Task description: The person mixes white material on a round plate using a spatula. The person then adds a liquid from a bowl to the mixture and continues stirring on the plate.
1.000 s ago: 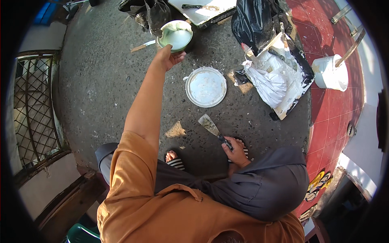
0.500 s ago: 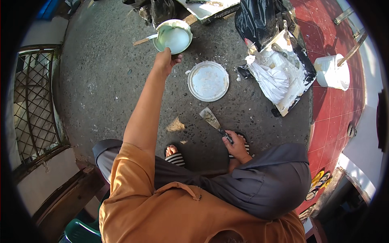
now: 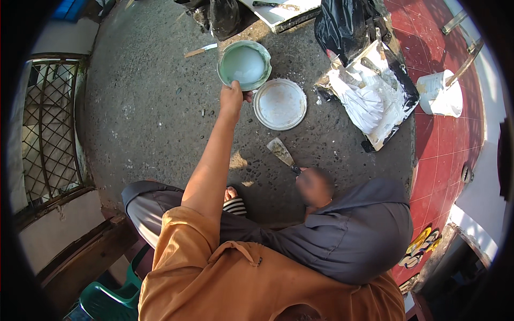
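My left hand [image 3: 234,100] grips the near edge of a pale green bowl [image 3: 243,63] with a notched rim and whitish contents, held out at arm's length. A round white lid [image 3: 279,104] lies on the concrete just beside it toward the lower right. By my right knee, my right hand [image 3: 313,186] is closed on the dark handle of a scraper [image 3: 280,152] with a smeared metal blade; a blur covers much of this hand. A wooden-handled blade [image 3: 199,51] lies beyond the bowl, to its left.
A paint-smeared sheet with white cloth [image 3: 357,99], black plastic [image 3: 342,29] and a white tray [image 3: 281,13] lie ahead. A white bucket [image 3: 439,93] stands on red tiles at right, near sandals [image 3: 420,246]. A metal grille [image 3: 53,125] and green chair [image 3: 110,299] are at left.
My left hand has shifted the bowl rightward and back toward me, closer to the lid. My right hand keeps hold of the scraper and has moved slightly right.
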`<state>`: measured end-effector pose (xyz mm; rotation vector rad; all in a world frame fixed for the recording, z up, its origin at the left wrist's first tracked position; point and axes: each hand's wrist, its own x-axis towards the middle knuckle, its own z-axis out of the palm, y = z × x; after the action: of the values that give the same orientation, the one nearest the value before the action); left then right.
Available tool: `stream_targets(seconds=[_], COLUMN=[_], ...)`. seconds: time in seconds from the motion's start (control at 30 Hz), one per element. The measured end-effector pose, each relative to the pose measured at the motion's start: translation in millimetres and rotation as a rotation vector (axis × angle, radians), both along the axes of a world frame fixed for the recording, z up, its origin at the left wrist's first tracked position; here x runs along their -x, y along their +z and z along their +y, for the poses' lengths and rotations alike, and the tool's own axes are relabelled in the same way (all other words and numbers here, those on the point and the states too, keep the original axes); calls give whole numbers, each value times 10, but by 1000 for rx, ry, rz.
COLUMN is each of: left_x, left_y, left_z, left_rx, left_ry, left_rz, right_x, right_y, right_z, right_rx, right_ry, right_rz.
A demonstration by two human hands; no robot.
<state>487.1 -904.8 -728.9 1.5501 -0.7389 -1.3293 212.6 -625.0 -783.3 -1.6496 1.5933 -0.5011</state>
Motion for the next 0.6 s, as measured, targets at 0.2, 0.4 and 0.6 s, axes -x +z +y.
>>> stream_targets(seconds=[0.2,0.4,0.6], left_x=[112,237,295], left_y=[-112,-133,-185], left_z=[178,271,346], left_rx=[80,101,164], left_ry=[0,-95,-107], left_rz=[-27,-66,-83], right_x=[-24,-3,-3], right_y=[4,-10,17], right_z=[-11,-1,-5], right_rx=[-14,-39,-18], right_ry=[-1,-8,-4], right_rz=[18,-29,5])
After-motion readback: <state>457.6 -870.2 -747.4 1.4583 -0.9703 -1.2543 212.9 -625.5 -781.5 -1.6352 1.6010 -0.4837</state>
